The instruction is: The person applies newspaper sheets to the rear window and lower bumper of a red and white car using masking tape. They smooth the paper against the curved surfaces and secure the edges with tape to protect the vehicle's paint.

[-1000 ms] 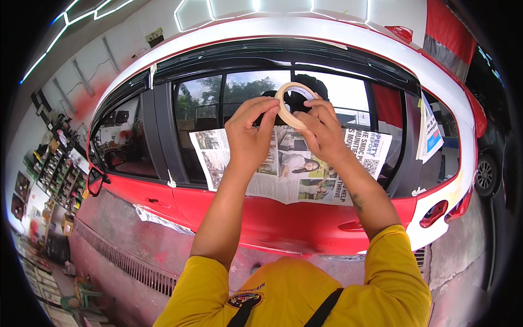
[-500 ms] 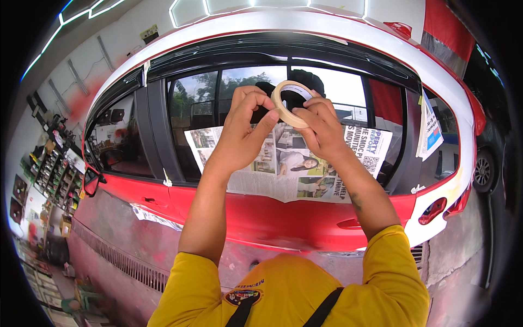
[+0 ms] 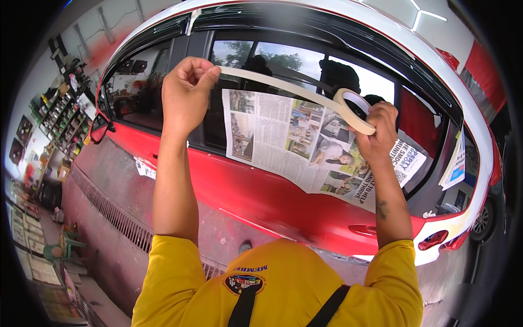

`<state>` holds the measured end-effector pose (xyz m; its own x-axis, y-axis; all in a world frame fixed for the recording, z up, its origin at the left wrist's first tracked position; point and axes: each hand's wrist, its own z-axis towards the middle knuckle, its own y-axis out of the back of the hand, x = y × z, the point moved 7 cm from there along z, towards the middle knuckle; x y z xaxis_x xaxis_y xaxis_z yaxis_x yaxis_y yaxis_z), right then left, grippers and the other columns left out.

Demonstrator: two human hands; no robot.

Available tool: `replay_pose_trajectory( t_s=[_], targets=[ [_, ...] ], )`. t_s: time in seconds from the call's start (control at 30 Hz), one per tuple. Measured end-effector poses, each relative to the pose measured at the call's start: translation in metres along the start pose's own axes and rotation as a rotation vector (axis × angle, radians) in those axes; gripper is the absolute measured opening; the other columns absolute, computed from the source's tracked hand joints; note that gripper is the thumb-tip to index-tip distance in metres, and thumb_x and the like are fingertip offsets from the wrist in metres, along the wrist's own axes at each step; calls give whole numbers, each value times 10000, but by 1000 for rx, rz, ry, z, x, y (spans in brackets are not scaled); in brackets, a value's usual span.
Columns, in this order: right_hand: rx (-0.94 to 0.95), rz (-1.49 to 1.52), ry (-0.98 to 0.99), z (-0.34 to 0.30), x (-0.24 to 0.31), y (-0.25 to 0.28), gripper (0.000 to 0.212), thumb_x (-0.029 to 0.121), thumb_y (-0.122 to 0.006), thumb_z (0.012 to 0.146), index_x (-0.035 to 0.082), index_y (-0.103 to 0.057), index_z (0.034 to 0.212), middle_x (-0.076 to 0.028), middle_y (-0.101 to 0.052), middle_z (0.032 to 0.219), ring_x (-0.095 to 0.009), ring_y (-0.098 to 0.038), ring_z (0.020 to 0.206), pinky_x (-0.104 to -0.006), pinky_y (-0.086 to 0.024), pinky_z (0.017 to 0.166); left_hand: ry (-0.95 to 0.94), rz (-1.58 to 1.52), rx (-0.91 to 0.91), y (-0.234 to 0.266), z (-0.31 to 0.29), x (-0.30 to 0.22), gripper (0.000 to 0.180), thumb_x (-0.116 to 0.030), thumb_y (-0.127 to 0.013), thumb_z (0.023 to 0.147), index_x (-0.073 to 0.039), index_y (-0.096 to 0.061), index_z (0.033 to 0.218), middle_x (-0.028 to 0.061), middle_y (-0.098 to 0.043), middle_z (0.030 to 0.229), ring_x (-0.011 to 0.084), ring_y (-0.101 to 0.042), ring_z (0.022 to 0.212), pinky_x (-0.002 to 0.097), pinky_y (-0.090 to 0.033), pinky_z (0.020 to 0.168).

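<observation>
Pinching flat cream tape strip (image 3: 272, 82) in left hand (image 3: 187, 97), its round cream roll (image 3: 354, 121) gripped in right hand (image 3: 377, 135), we hold it along top edge of printed newspaper (image 3: 272, 131).

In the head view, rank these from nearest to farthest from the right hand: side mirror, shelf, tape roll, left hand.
1. Tape roll: held in the right hand.
2. Left hand: to the left, pinching the tape strip.
3. Side mirror: farther left, on the car.
4. Shelf: farthest left, beyond the mirror.
</observation>
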<state>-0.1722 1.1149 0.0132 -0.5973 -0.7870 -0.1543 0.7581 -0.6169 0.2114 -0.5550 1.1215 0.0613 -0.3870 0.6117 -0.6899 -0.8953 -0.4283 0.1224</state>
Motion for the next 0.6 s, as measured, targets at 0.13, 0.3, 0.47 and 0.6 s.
replay_pose_trajectory(
  t_s=[0.13,0.3,0.47,0.6],
  targets=[
    [42,44,7,0,1,-7,412,158,-929,761,43,-542,842,-124,-600,859,-328,-616,917,-429,-502,833,100,59,-128,13,-14,57,73,-80,-723,1020,-34,-667,1009,-3,-690,880,57,-622,788,215,-500,734],
    [63,145,-92,-8,-13,-7,326,136,-857,861,32,-548,872,-120,-616,847,-323,-642,982,-420,-513,869,330,-123,-137,-47,-44,111,105,-124,-648,1071,-45,-580,1067,28,-633,895,101,-636,791,269,-538,696],
    [113,47,-122,-6,-19,-7,313,77,-883,814,49,-576,873,-187,-727,1008,-352,-693,1145,-411,-541,923,247,-77,-155,-48,-21,122,135,-138,-657,1059,-16,-602,1040,40,-642,843,113,-610,696,291,-507,650],
    [140,240,-266,-14,-38,-7,329,89,-889,831,47,-578,931,-217,-738,1187,-315,-686,1226,-393,-533,1006,335,-142,14,-47,-7,108,110,-123,-639,1078,-15,-621,1063,34,-640,901,113,-650,786,272,-550,710]
  ],
)
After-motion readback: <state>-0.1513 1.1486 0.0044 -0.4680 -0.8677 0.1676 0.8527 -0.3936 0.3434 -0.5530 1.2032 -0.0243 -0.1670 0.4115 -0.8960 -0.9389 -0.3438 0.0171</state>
